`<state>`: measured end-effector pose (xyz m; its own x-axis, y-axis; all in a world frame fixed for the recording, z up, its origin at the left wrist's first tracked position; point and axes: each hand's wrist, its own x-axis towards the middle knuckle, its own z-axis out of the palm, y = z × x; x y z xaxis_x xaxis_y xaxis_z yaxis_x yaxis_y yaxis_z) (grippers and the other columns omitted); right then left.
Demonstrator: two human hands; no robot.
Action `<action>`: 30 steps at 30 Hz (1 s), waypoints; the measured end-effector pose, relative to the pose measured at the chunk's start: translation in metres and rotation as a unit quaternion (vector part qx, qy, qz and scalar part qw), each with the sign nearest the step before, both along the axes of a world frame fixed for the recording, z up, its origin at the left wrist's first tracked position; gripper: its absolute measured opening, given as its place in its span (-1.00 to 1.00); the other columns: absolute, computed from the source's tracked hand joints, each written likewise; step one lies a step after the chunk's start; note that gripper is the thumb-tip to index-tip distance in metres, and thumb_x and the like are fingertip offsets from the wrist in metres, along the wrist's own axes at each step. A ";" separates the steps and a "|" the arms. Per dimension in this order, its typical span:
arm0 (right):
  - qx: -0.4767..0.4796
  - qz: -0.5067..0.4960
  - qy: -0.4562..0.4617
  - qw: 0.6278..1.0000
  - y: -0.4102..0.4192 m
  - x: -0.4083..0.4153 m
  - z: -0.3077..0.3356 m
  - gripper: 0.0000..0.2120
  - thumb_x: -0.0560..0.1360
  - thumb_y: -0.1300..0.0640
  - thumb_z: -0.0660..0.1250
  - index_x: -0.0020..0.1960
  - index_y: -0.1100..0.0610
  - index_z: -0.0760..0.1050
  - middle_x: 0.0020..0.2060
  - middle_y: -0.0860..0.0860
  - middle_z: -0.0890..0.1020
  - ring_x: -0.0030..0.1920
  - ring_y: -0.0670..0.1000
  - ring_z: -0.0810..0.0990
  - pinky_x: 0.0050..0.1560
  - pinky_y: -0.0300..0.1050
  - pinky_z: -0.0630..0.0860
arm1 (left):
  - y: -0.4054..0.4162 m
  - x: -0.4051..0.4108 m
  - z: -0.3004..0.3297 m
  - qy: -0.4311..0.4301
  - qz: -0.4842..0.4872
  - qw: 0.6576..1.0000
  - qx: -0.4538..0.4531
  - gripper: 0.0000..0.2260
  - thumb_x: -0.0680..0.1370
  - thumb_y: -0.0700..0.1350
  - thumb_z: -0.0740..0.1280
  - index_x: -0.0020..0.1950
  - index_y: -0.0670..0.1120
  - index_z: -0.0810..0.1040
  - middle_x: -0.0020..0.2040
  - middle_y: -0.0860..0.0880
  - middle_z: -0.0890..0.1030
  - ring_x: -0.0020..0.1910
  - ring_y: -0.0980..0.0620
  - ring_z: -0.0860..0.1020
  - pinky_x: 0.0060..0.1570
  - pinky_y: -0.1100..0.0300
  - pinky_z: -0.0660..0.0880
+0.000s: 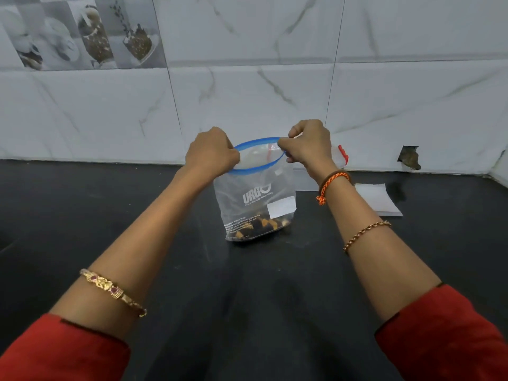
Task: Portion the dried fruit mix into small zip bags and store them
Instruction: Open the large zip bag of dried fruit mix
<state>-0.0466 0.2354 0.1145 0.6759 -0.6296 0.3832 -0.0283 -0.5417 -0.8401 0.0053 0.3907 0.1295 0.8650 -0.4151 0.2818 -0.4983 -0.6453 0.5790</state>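
A clear zip bag [254, 199] with a blue zip rim and white print stands upright on the black counter [192, 270]. Its mouth is spread wide. Dark and orange dried fruit [261, 226] lies at its bottom. My left hand [211, 154] grips the left end of the rim. At the right end, my right hand [308, 144] pinches the rim between thumb and fingers.
Behind the bag, against the marble tile wall [275, 78], stands another clear bag with a red slider [342, 155], partly hidden by my right hand. Flat empty bags [376, 200] lie on the counter to the right. A hole [409, 158] breaks the wall at right.
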 end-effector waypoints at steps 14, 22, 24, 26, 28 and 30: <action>-0.163 0.096 0.174 0.966 0.022 0.076 0.011 -0.60 0.49 0.41 0.12 0.24 0.19 0.51 0.27 0.13 0.50 0.04 0.21 0.60 0.05 0.00 0.57 | 0.006 0.070 0.009 0.023 0.044 0.997 0.056 -0.46 0.44 -0.37 0.31 0.41 -0.17 0.34 0.35 -0.15 0.39 0.25 -0.14 0.45 0.17 0.09 0.42; -0.229 0.067 0.015 0.971 0.024 0.097 0.006 -0.60 0.53 0.34 0.13 0.32 0.12 0.46 0.38 0.06 0.36 0.26 0.08 0.45 0.23 -0.11 0.34 | 0.012 0.080 0.000 -0.168 0.037 0.985 0.012 -0.36 0.40 -0.38 0.31 0.45 -0.19 0.19 0.38 -0.18 0.25 0.17 -0.28 0.39 0.14 -0.01 0.33; -0.243 0.088 0.066 0.964 0.023 0.081 -0.024 -0.58 0.49 0.32 0.18 0.33 0.14 0.45 0.36 0.07 0.39 0.27 0.09 0.44 0.24 -0.15 0.31 | 0.012 0.063 -0.038 -0.136 0.029 0.990 0.029 -0.35 0.42 -0.37 0.28 0.48 -0.18 0.14 0.41 -0.17 0.22 0.20 -0.28 0.37 0.18 -0.03 0.33; -0.261 0.109 0.127 0.951 0.023 0.061 -0.061 -0.57 0.48 0.27 0.22 0.34 0.12 0.44 0.34 0.08 0.39 0.27 0.14 0.45 0.25 -0.10 0.33 | 0.012 0.043 -0.077 -0.106 0.025 0.993 0.053 -0.37 0.44 -0.36 0.23 0.48 -0.15 0.12 0.42 -0.13 0.19 0.22 -0.25 0.34 0.13 -0.01 0.33; -0.262 0.114 0.172 0.943 0.028 0.039 -0.092 -0.58 0.52 0.24 0.20 0.37 0.07 0.40 0.35 0.07 0.38 0.24 0.15 0.47 0.21 -0.03 0.41 | 0.010 0.026 -0.104 -0.074 0.039 0.995 0.063 -0.38 0.46 -0.38 0.20 0.48 -0.12 0.09 0.44 -0.07 0.14 0.19 -0.20 0.31 0.00 0.01 0.38; -0.256 0.105 0.178 0.944 0.032 0.025 -0.110 -0.59 0.54 0.25 0.18 0.37 0.04 0.39 0.36 0.06 0.36 0.20 0.15 0.50 0.18 0.00 0.47 | 0.006 0.013 -0.119 -0.063 0.056 0.995 0.054 -0.37 0.47 -0.40 0.19 0.48 -0.10 0.07 0.45 -0.03 0.11 0.19 -0.16 0.26 -0.11 0.04 0.40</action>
<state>-0.0213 0.2671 0.0043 0.9082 -0.2615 0.3267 -0.1062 -0.8992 -0.4245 0.0179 0.3972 0.0109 0.8683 -0.3525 0.3491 -0.4841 -0.7556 0.4412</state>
